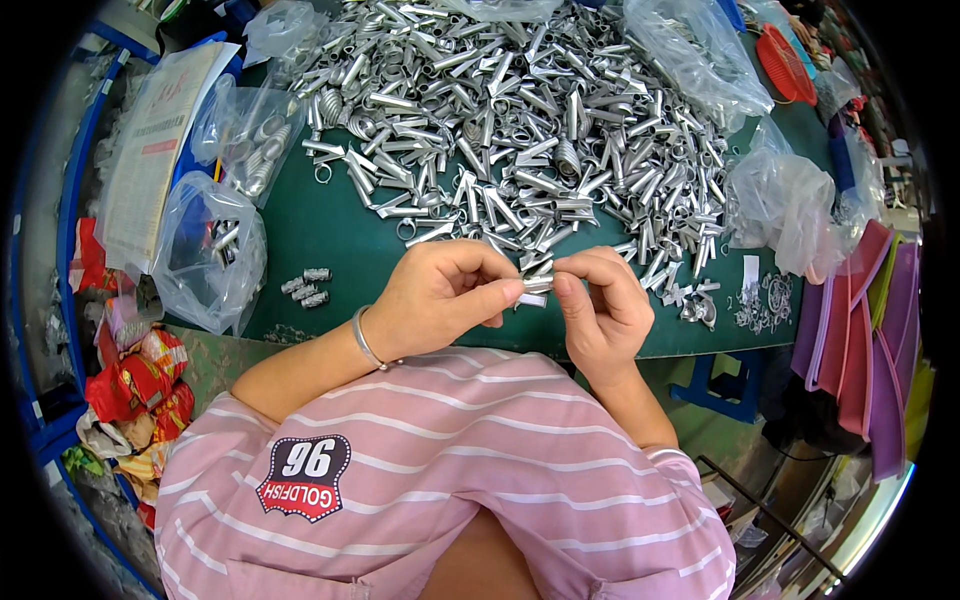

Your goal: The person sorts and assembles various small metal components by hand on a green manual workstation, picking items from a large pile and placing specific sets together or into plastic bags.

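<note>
the small, round silver metal tube point(538, 283), mid-frame, looks light, hard and slippery; best pinched by its ends. the left hand point(445, 292) and right hand point(606, 308) pinch it, fingertips nearly together. a loose silver metal heap point(500, 110) fills the top.

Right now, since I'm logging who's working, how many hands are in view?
2: the left hand and the right hand, meeting at a small metal part over the green table; no others show.

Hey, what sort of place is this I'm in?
Most likely a small workshop: loose metal parts lie heaped on a green table, and clear bags sit around the heap, some with parts inside.
</note>
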The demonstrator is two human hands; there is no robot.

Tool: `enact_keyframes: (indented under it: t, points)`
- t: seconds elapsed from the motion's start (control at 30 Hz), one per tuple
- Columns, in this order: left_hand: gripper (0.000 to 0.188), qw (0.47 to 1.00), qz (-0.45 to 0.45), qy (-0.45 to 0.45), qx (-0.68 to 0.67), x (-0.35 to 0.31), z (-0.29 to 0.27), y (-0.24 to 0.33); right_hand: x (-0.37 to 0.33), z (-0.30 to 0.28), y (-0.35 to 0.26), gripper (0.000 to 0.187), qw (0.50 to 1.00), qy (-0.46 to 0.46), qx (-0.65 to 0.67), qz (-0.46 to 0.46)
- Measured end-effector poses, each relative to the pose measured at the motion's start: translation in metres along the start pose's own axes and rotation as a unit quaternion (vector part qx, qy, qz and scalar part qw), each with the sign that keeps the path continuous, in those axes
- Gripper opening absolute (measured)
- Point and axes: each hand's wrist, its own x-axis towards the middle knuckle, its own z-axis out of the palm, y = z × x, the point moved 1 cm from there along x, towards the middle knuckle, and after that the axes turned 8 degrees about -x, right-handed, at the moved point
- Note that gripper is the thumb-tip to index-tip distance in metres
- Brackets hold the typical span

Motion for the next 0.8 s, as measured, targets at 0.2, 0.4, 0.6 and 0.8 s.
enact_keyframes:
  t: [0.2,0.4,0.6,0.8]
  points:
    - [0.013,0.998,-0.060,-0.017,-0.010,0.002,-0.003,0.001,-0.001,-0.001,0.000,0.011,1.000,-0.003,-0.002,0.019]
    - [0.013,0.994,-0.090,-0.033,-0.048,0.003,-0.003,0.000,-0.001,0.001,0.001,0.010,0.998,-0.015,0.013,0.051]
    - [0.010,0.996,-0.071,-0.021,-0.054,0.003,0.000,-0.002,-0.008,0.004,0.004,0.015,0.989,-0.023,0.068,0.133]
    - [0.012,0.996,0.063,-0.015,0.067,0.004,-0.001,-0.008,-0.010,0.005,0.011,0.019,0.988,-0.039,0.112,0.097]
